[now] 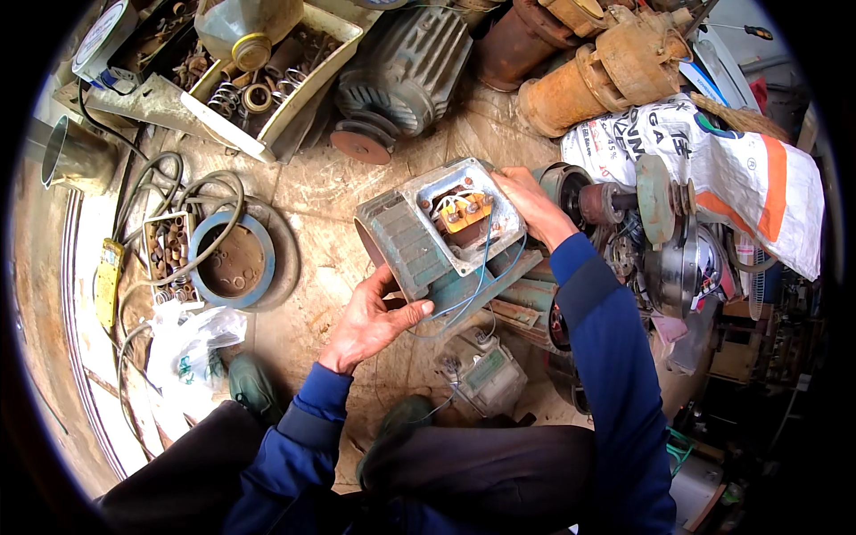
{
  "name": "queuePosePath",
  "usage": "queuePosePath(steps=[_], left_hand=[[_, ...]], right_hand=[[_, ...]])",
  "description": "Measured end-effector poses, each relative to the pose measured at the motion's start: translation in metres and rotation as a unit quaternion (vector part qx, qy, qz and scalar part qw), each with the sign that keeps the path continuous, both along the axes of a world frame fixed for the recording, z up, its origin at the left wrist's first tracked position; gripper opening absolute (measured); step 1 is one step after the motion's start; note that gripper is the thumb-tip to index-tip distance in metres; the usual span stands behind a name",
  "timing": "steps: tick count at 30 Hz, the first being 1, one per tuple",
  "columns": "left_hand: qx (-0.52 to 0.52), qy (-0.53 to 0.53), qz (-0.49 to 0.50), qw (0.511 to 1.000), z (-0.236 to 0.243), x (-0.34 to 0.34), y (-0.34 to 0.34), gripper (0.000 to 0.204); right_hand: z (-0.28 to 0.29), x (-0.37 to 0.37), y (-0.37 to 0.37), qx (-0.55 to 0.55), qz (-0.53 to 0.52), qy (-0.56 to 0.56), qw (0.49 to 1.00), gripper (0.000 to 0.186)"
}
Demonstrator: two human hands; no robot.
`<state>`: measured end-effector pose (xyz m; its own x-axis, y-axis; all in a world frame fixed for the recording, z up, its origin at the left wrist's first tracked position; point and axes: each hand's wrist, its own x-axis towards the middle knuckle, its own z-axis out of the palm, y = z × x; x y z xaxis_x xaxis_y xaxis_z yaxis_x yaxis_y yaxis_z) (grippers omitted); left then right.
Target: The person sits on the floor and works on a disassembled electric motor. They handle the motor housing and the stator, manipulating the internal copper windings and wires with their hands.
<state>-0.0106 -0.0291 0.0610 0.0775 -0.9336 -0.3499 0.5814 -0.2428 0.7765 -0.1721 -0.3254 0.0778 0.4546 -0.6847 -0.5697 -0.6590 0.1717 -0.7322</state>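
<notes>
A green-grey electric motor housing [399, 245] lies tilted between my hands. Its square terminal box [431, 218] is uncovered, showing an orange terminal block [468, 212] with white leads and metal studs. Blue wires [481, 283] run from the block down over the housing's side. My left hand [379, 316] grips the near left edge, thumb stretched along the side and fingers curled beneath. At the far right corner beside the box, my right hand [535, 205] is wrapped round the housing, its fingertips partly hidden. Below the housing sits a small clear-covered meter box [486, 373] with wires.
At the back stand a finned grey motor [410, 67] and a tray [325, 62] of springs and rings. Rusty pump bodies [606, 76] and a white sack [758, 178] lie to the right. On the left are a blue-rimmed ring [260, 241], cables and a plastic bag [192, 343].
</notes>
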Motion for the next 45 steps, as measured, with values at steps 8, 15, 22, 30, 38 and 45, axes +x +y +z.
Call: queuePosePath(steps=[8,15,22,30,38,45], left_hand=[[0.013,0.004,0.004,1.0,-0.012,-0.004,0.003,0.055],[-0.003,0.056,0.047,0.997,-0.006,-0.006,-0.002,0.057],[0.028,0.095,0.069,0.993,-0.007,0.001,-0.016,0.053],[0.027,0.075,0.029,0.996,-0.012,0.008,-0.018,0.042],[0.055,0.119,0.074,0.989,-0.011,0.001,-0.03,0.064],[0.116,0.138,0.056,0.982,-0.031,-0.003,-0.019,0.07]], right_hand=[[0.059,0.033,0.019,-0.077,0.061,0.097,0.99,0.064],[0.065,0.03,0.02,-0.082,0.071,0.073,0.991,0.071],[0.045,0.03,0.02,-0.15,0.079,0.082,0.982,0.082],[0.039,0.036,0.03,-0.213,0.072,0.098,0.969,0.08],[0.053,0.039,0.032,-0.202,0.067,0.089,0.973,0.073],[0.059,0.04,0.032,-0.174,0.07,0.099,0.977,0.06]])
